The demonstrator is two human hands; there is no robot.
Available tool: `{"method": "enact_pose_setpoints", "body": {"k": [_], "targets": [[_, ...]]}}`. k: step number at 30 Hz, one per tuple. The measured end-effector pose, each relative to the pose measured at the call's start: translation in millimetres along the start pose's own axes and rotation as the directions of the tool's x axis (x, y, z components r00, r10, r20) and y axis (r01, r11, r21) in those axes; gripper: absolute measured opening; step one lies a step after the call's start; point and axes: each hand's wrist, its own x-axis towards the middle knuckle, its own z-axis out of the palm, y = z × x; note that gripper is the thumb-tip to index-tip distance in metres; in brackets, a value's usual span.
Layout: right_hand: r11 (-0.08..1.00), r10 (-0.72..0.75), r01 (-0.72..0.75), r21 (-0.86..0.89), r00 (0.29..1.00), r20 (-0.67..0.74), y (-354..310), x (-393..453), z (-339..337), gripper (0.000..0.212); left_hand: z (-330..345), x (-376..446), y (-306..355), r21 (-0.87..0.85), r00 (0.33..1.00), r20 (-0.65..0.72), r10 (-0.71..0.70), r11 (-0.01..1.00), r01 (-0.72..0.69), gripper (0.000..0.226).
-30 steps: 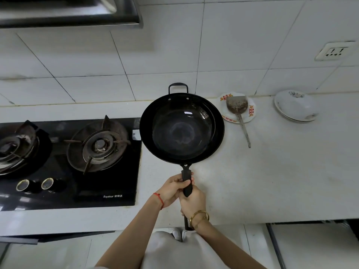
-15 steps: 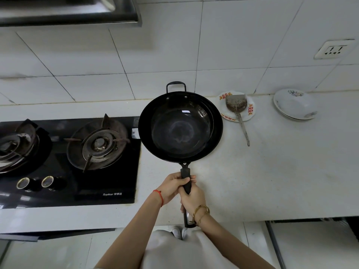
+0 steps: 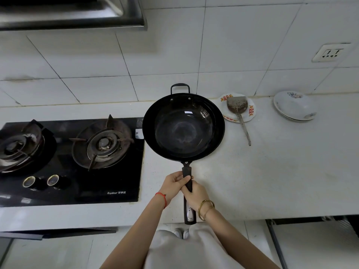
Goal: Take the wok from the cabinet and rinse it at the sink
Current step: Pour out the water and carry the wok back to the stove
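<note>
- "Royalstar" is printed on the black gas hob (image 3: 108, 183), left of frame.
- Black wok (image 3: 183, 126) is held mid-frame over the white counter (image 3: 272, 171).
- Its long handle is gripped by left hand (image 3: 172, 186) and right hand (image 3: 195, 195), fingers curled.
- Spatula (image 3: 238, 111) is seen on a red-patterned plate (image 3: 250, 111), upper right.

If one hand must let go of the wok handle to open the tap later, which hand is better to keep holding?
Probably the right hand: it wraps the wok handle mid-length, while the left hand only grips beside it.
</note>
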Motion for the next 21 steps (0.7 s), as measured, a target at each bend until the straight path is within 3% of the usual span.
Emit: {"method": "enact_pose_setpoints", "body": {"k": [6, 21], "targets": [[1.000, -0.027, 0.027, -0.011, 0.999, -0.016, -1, 0, -1, 0.026, -2, 0, -2, 0.111, 0.999, -0.033, 0.017, 0.994, -0.014, 0.025], [0.994, -0.012, 0.012, -0.108, 1.000, -0.008, -6, -6, -13, 0.029, -1, 1, -4, 0.207, 0.996, -0.076, 0.044, 0.978, -0.027, 0.031]]}}
